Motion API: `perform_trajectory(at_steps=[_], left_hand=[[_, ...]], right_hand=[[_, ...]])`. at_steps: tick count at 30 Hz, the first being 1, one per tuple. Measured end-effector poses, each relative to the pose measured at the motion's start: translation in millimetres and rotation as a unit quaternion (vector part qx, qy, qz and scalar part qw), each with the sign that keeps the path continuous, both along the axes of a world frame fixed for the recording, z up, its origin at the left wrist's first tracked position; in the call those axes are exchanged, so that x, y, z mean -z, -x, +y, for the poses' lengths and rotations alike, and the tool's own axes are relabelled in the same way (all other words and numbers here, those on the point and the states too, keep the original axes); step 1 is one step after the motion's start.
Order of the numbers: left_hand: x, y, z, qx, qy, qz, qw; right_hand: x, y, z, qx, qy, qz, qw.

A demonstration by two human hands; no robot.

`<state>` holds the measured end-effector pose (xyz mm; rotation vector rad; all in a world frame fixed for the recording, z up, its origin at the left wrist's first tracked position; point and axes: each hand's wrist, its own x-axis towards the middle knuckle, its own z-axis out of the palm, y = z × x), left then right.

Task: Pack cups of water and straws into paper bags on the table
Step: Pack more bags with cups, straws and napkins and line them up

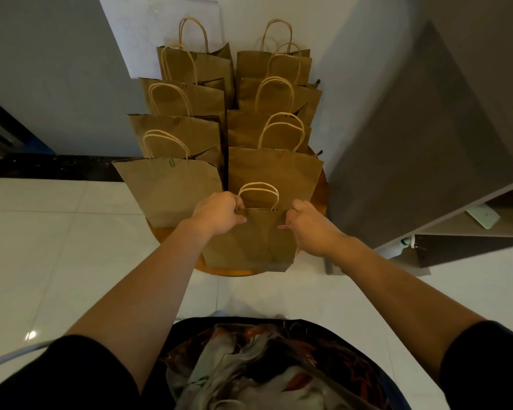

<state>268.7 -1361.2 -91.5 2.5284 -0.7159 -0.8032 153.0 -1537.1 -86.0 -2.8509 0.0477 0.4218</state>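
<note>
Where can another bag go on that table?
Hardly anywhere. Two rows of paper bags fill the round table to the wall. Only thin bare rim shows beside the front bag, which the left hand and right hand grip.

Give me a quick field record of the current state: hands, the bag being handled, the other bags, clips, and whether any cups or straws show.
left hand: grips front bag's top edge
right hand: grips same bag's top edge, by pink clip
front bag: upright, at wooden table near edge
other bags: two rows behind, upright
green clip: on front-left bag
cups, straws: none visible
</note>
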Motion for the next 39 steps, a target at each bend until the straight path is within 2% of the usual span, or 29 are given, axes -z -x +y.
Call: perform_trajectory(at_steps=[3, 5, 8, 13, 14, 15, 17, 18, 20, 23, 25, 27, 28, 32, 35, 39], left_hand=[[-0.1, 2.7, -3.2, 0.005, 0.050, 0.003, 0.999], [-0.5, 4.5, -4.4, 0.012, 0.062, 0.008, 0.998], [-0.7, 4.5, -2.8, 0.022, 0.088, 0.022, 0.996], [0.7, 0.2, -2.7, 0.027, 0.066, 0.018, 0.997], [0.5, -1.0, -3.0, 0.027, 0.061, 0.019, 0.998], [0.0, -2.0, -2.9, 0.026, 0.062, 0.025, 0.997], [-1.0, -3.4, -3.8, 0.032, 0.064, 0.040, 0.997], [-1.5, -3.8, -4.3, 0.036, 0.059, 0.042, 0.997], [-1.9, -3.0, -4.1, 0.049, 0.049, 0.035, 0.997], [-3.9, -1.0, -2.9, 0.100, 0.042, 0.008, 0.994], [-6.1, 2.1, -5.4, 0.126, 0.034, -0.014, 0.991], [-6.5, 4.2, -8.6, 0.130, 0.032, -0.022, 0.991], [-6.5, 4.3, -9.0, 0.126, 0.033, -0.021, 0.991], [-4.6, 1.3, -4.9, 0.112, 0.041, -0.015, 0.993], [-2.9, 2.2, -3.0, 0.109, 0.039, -0.013, 0.993], [-3.1, 2.3, -2.0, 0.105, 0.048, 0.001, 0.993]], right_hand=[[-7.1, -0.1, 6.8, 0.001, 0.035, -0.037, 0.999], [-15.6, 2.9, 21.2, -0.013, 0.060, -0.132, 0.989], [-18.6, 12.9, 42.6, -0.054, 0.036, -0.286, 0.956], [-14.9, 14.6, 53.8, -0.059, -0.009, -0.437, 0.897], [-12.1, 14.0, 55.2, -0.091, -0.022, -0.426, 0.900], [-11.4, 13.4, 57.9, -0.120, -0.029, -0.371, 0.921], [-14.7, 5.7, 60.5, -0.095, -0.014, -0.155, 0.983], [-16.1, -1.3, 57.5, -0.043, 0.005, -0.068, 0.997], [-21.5, -16.6, 50.1, 0.025, 0.025, -0.008, 0.999], [-29.8, -39.4, 44.7, 0.042, 0.041, 0.029, 0.998], [-36.2, -55.7, 45.2, 0.074, 0.075, 0.135, 0.985], [-45.0, -67.9, 45.6, 0.085, 0.121, 0.248, 0.957], [-46.5, -71.5, 45.2, 0.065, 0.132, 0.260, 0.955], [-42.4, -65.6, 38.7, -0.025, 0.118, 0.195, 0.973], [-41.7, -57.8, 35.3, -0.029, 0.028, 0.127, 0.991], [-40.4, -48.0, 34.0, 0.042, -0.108, 0.078, 0.990]])
